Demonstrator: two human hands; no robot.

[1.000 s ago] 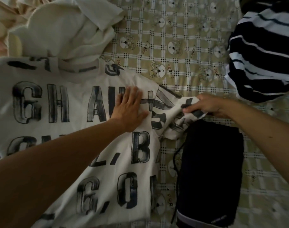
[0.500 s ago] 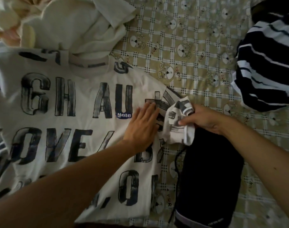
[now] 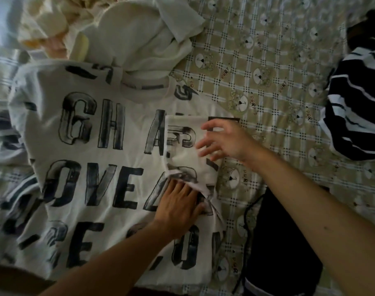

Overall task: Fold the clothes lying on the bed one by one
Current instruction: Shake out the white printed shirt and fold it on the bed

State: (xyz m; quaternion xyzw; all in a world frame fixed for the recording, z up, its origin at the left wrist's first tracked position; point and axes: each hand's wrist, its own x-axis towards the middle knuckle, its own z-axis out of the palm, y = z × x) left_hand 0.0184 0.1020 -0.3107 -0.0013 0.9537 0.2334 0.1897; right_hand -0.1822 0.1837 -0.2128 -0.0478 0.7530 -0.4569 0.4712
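Since half a second ago we are letting the sleeve (image 3: pixel 183 144) go. Back then our right hand (image 3: pixel 225 142) was pinching it in a bunch off the shirt's right edge. Now it is lying folded inward across the chest of the white lettered T-shirt (image 3: pixel 92 163), covering the end of the top line of print.

Our right hand is hanging over that folded flap with the fingers spread and loosely bent, gripping nothing. Whether the tips are touching the cloth, we cannot tell. Our left hand (image 3: pixel 178 206) is sitting lower on the shirt than before, palm down, fingers straight and close together. It is pressing the fabric flat, with the fingertips lying just under the sleeve's lower edge.

The T-shirt itself is lying face up, spread across the left and middle of the checked bedsheet (image 3: pixel 257 50), collar away from us and hem toward us. Just beside its right edge, on our near side, a black drawstring garment (image 3: pixel 284 242) is lying flat on the sheet, partly under our right forearm. Well apart, at the far right, a navy and white striped garment (image 3: pixel 357 107) is sitting in a heap. Beyond the collar a cream garment (image 3: pixel 139 39) is lying crumpled, touching the shirt's neckline, with pale yellow cloth (image 3: pixel 43 24) bunching up to its left.
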